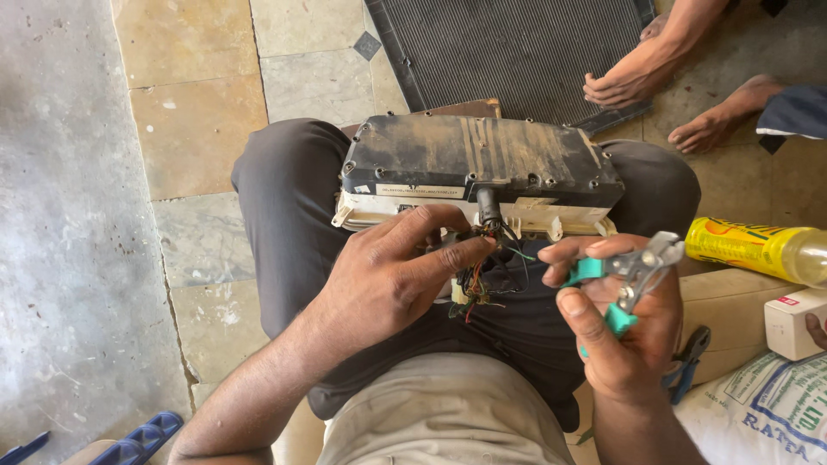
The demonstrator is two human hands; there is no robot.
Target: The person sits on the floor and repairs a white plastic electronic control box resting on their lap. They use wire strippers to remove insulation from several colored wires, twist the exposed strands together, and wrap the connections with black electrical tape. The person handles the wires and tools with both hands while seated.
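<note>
A dusty black-and-cream plastic instrument housing [478, 172] lies across the person's lap, its near edge toward the belly. From that edge hangs a tangle of thin coloured wires [478, 275]. The left hand [388, 275] has its fingers pinched together on the strands. The right hand [616, 331] is closed round a pair of green-handled metal wire strippers [633, 275], the tool's jaws just beside the wires. A careless bite could cut a whole strand, or nick the left fingertips [482, 245]. The housing might slide off the knees.

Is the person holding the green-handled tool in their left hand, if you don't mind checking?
No, the green-handled tool sits in the right hand; the left hand pinches wires.
</note>
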